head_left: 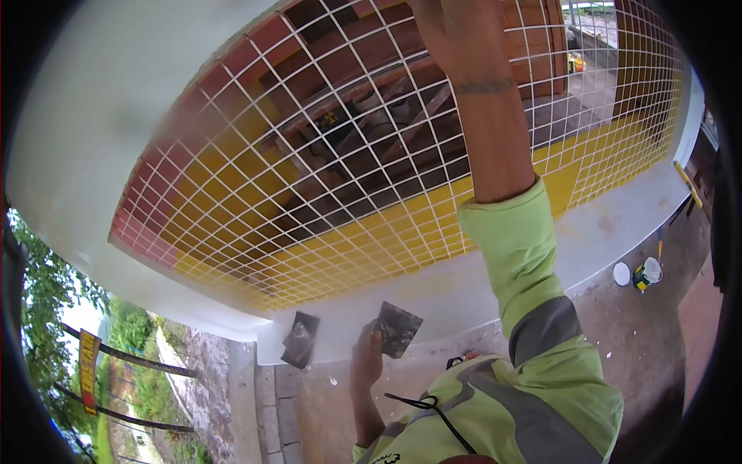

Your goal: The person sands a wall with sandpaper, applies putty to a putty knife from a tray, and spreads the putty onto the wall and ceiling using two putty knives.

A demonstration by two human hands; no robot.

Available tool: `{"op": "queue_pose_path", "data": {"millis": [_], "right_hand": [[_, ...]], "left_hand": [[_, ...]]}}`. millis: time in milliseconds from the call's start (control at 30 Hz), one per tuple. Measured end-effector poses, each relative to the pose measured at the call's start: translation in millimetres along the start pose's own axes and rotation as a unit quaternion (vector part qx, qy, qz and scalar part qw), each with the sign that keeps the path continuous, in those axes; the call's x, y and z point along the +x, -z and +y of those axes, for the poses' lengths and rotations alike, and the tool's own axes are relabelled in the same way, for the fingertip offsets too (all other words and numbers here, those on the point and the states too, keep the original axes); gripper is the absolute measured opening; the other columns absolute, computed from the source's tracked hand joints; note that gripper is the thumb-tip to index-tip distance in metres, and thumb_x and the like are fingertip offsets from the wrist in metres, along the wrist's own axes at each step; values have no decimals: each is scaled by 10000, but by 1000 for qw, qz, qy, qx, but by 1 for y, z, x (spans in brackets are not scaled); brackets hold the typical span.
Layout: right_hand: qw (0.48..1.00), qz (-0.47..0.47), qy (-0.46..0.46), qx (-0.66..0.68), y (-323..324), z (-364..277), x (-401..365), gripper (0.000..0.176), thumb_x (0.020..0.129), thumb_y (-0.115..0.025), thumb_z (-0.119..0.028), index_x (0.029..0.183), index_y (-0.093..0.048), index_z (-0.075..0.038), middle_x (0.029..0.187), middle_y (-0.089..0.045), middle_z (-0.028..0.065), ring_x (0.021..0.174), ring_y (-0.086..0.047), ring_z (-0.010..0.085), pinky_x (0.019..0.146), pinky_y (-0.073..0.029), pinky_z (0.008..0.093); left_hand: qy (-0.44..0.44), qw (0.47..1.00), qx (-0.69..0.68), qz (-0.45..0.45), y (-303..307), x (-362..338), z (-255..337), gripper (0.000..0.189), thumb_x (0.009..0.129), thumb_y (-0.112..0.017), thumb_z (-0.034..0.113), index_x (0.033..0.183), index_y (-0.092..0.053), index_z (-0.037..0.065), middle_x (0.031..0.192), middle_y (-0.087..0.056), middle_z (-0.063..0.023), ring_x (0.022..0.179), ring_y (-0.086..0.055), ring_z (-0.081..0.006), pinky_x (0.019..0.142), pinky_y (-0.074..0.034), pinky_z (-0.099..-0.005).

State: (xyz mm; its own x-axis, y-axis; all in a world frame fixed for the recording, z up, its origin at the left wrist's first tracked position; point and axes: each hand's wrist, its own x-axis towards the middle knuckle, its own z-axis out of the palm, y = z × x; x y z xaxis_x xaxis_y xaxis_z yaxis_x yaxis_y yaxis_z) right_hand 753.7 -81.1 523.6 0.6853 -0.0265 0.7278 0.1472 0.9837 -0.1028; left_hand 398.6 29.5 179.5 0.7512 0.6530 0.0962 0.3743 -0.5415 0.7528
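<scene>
Low in front of my body, my left hand (366, 357) grips the edge of a dark, dusty square of sandpaper (399, 330) beside the white ledge. Another dark, folded piece of sandpaper (301, 340) lies on the ledge to the left. My right arm, in a rolled-up lime sleeve, stretches up across the white wire grid (371, 135). At the top of the view is my right hand (457, 27), against or very near the grid. Its fingers are cut off by the frame edge, so what they do or hold is hidden.
A white wall (85, 155) curves around the grid. Behind the mesh are yellow and red painted surfaces and some cluttered items. On the floor at right stands an open paint tin (643, 277) beside a white lid (621, 274). Railings and a yellow-red sign (89, 371) are at left.
</scene>
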Motion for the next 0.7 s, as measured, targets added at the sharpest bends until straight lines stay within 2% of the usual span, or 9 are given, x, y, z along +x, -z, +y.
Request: {"op": "queue_pose_path", "data": {"millis": [33,133,233,333,367,467,600,700], "right_hand": [[1000,4,-3,-4,-1,-4,-6,269,961,-395,-16,1189,-502,79,1161,-581,164,1065,-594,261,995,-486,425],[997,-8,71,24,-18,-21,-42,231,947,-423,-20,1143,-519,57,1091,-601,136,1010,-602,237,937,-494,396],[998,53,24,28,-4,-21,-55,199,930,-442,-22,1105,-521,28,1024,-602,118,951,-603,213,880,-503,355],[996,58,-59,44,47,1,-45,162,924,-591,-36,1080,-627,-8,1058,-655,74,1009,-633,187,939,-513,348],[995,51,-60,58,56,15,-38,202,922,-549,-33,1112,-595,17,1091,-649,89,1021,-633,225,966,-499,367],[998,20,-62,12,33,37,-24,137,923,-461,-35,1040,-524,-4,979,-601,85,891,-600,175,833,-506,309],[999,38,-16,16,16,57,-8,36,929,-475,-57,933,-508,-44,866,-539,19,760,-521,108,690,-450,256],[998,12,38,-45,23,75,-1,126,936,-481,-77,810,-481,-74,745,-452,-17,637,-419,91,579,-375,270]], "left_hand": [[-3,1000,4,1,0,-1,0,373,1026,-473,256,1293,-567,14,1102,-672,-209,1015,-641,-299,922,-475,-386],[-8,1000,20,-2,-2,0,-6,371,1026,-466,250,1295,-567,15,1026,-675,-176,897,-650,-257,813,-513,-368],[18,999,-21,-21,-6,2,-21,369,1024,-461,238,1298,-570,16,908,-642,-106,718,-599,-183,633,-500,-325],[137,982,-91,-94,-1,4,-6,411,1055,-435,339,1341,-532,60,963,-647,-125,696,-603,-202,661,-495,-338],[130,981,-127,-68,-2,4,6,371,1020,-464,223,1290,-576,-5,821,-575,-25,632,-474,-108,544,-420,-278],[110,979,-161,-57,-2,6,27,364,1018,-462,210,1285,-583,-6,825,-569,-17,680,-470,-94,588,-423,-272],[118,974,-188,-43,-7,7,27,353,1013,-473,195,1284,-589,1,824,-556,-2,705,-468,-85,612,-423,-267],[120,971,-203,-36,-7,5,18,348,1016,-477,194,1284,-585,-2,766,-516,12,651,-449,-78,562,-415,-264]]}}
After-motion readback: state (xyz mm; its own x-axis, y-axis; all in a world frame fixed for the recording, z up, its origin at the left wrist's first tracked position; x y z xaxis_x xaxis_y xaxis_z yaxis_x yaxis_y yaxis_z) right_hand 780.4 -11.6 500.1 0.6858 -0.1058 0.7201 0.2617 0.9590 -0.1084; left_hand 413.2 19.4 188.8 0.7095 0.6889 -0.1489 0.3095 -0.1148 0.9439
